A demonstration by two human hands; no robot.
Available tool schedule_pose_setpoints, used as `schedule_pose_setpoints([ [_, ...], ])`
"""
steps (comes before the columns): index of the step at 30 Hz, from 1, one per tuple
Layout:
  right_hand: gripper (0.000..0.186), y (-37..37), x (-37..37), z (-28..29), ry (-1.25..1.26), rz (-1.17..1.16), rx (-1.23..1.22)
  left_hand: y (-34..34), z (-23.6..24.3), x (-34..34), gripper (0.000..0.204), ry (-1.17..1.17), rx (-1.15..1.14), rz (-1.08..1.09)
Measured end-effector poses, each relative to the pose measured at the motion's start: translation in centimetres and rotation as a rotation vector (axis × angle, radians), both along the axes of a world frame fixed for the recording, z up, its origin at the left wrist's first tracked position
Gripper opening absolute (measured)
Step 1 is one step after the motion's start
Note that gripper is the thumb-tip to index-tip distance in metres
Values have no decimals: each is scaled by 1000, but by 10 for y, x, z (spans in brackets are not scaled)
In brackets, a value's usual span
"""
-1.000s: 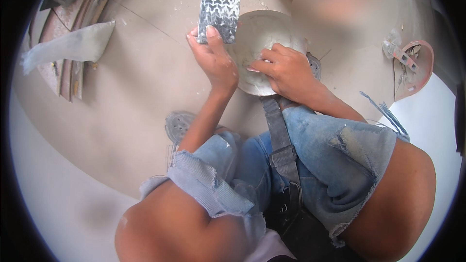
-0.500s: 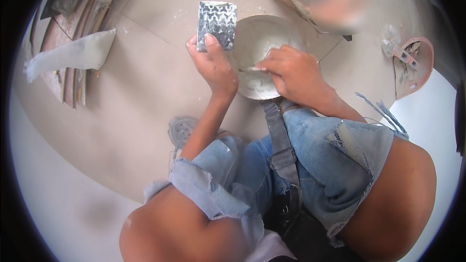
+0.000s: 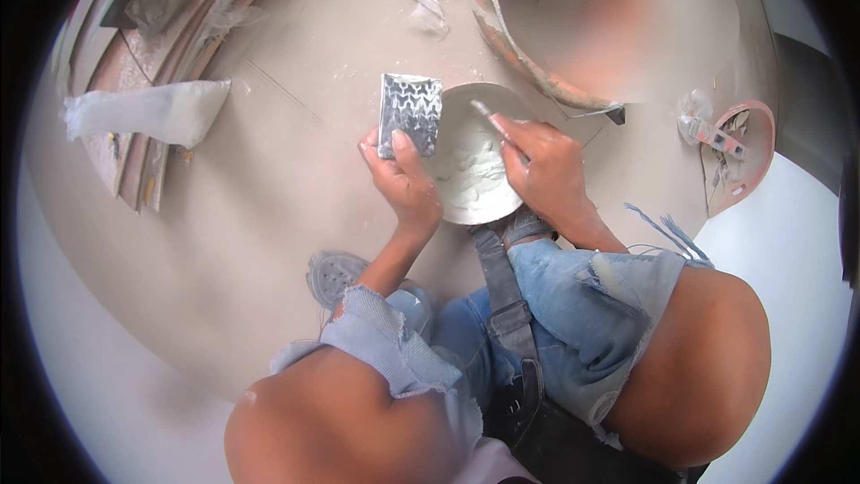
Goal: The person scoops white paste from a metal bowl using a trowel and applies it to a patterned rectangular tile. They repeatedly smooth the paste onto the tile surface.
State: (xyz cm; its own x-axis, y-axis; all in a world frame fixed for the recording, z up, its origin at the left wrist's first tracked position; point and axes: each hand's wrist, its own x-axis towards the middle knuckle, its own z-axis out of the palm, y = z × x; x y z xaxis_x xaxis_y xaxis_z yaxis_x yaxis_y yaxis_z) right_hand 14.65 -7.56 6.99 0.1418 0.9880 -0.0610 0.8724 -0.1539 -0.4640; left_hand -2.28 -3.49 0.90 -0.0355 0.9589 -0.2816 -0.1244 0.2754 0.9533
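My left hand [image 3: 405,184] is closed on the lower end of a flat rectangular piece [image 3: 412,112] with a dark, raised pattern smeared in white paste. Its thumb presses on the patterned face. Just to the right, a round bowl [image 3: 477,215] holds thick white paste [image 3: 470,170]. Over the bowl's right side, my right hand [image 3: 548,170] grips a thin, paste-coated tool [image 3: 482,108] whose tip points up and left. Most of that tool is hidden by the fingers, so its kind does not show. The piece overlaps the bowl's left rim.
A large, worn orange tub [image 3: 537,63] stands beyond the bowl. Long boards [image 3: 148,157] and a plastic bag [image 3: 152,112] lie at the far left. A reddish container [image 3: 752,157] with scraps sits at the right. Crumpled clear plastic [image 3: 428,16] lies on the floor.
The whole view has shifted. My right hand has turned, and the tool, earlier level over the paste, now slants up toward the bowl's far side. My left hand keeps holding the patterned piece.
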Motion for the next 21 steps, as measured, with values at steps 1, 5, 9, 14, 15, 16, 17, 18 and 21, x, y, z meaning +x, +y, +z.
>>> schedule_pose_setpoints([
  [1, 37, 1, 1, -2, -80, -36, -85, -3, -1, 2, 33, -27, 12, 35],
  [5, 29, 15, -19, -27, -203, -13, -157, -9, -7, 8, 33, -107, 32, 93],
  [9, 21, 13, -31, -35, -119, 174, 3, -7, -7, 12, 31, -88, 35, 102],
  [14, 20, -14, -24, -26, -69, 396, 4, -10, -11, 11, 32, -109, -4, 152],
  [15, 21, -14, -20, -20, -20, 423, -9, -7, -9, 13, 32, -106, -6, 157],
  [16, 21, -12, -13, -14, 43, 396, -95, -2, -7, 15, 32, -123, -3, 145],
  [17, 21, -7, -9, -10, 68, 339, -51, -3, -9, 14, 32, -135, -8, 126],
  [18, 22, 2, -4, -6, 105, 281, -19, -6, -6, 11, 32, -136, -25, 109],
  [21, 23, 26, -5, -13, 111, 229, 49, -1, -4, 9, 32, -80, 2, 85],
])
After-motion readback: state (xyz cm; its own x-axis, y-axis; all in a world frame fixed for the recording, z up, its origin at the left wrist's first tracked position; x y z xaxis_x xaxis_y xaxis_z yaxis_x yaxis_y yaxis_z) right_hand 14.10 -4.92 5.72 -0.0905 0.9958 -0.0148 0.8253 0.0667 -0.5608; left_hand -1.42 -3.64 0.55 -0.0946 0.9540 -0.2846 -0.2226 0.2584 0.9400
